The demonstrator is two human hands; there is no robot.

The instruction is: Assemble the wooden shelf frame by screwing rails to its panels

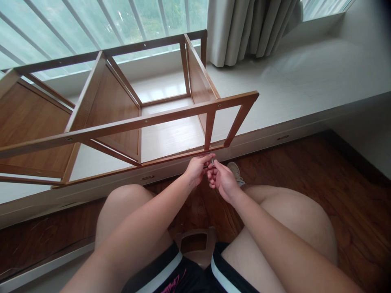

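A brown wooden shelf frame (177, 114) lies on its side on the pale window ledge, with several panels set across it. Just below its lower front rail, near the right end, my two hands meet. My left hand (196, 170) is closed, fingers pinched, with a thin dark rod (205, 167) showing beside them. Facing it, my right hand (225, 180) is closed too, its thumb and finger at a small silvery metal piece (212, 161). The exact kind of both small pieces is too fine to tell. Metal fasteners (219, 106) show in the frame's upper front rail.
Behind the frame is a barred window (137, 20), with a grey curtain (241, 32) to its right. The ledge (290, 85) runs on to the right, above drawer fronts with handles (282, 137). My bare knees flank a brown stool (198, 250) over the wood floor (275, 162).
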